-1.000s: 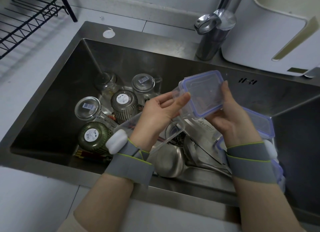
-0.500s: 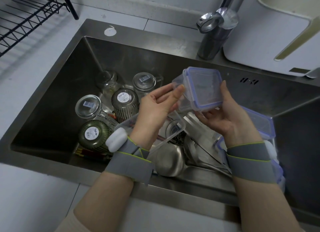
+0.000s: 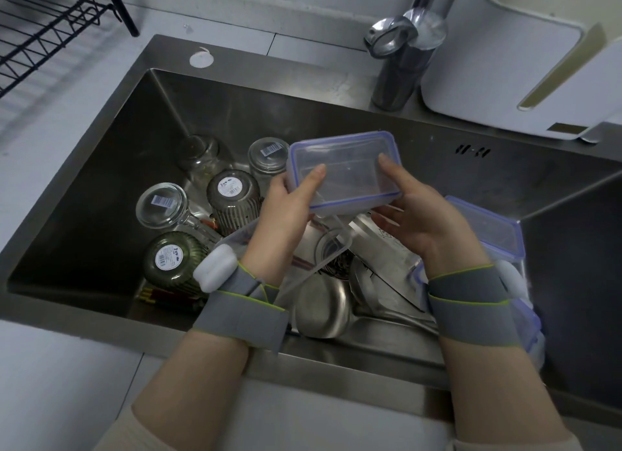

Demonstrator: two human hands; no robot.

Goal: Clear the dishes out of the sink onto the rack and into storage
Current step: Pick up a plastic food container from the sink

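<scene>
Both hands hold a clear plastic container with a blue-rimmed lid [image 3: 350, 168] above the steel sink [image 3: 111, 188]. My left hand [image 3: 286, 211] grips its left end, thumb on the lid. My right hand [image 3: 420, 222] grips its right end, thumb on top and fingers underneath. Below in the sink lie several upturned glasses [image 3: 161, 205], a green ribbed glass [image 3: 171, 259], a lidless clear container [image 3: 303, 248], a steel bowl [image 3: 323, 306], a ladle and red chopsticks [image 3: 158, 296]. More blue-lidded containers [image 3: 488, 232] sit at the sink's right side.
A black wire dish rack [image 3: 47, 30] stands on the counter at the far left. The chrome tap [image 3: 404, 53] rises behind the sink. A white appliance [image 3: 521, 63] sits at the back right. Grey counter runs along the left and front edges.
The lidded container has turned from tilted on edge to nearly flat, lid facing up. My left hand has closed onto its left end; before, its fingers only touched it.
</scene>
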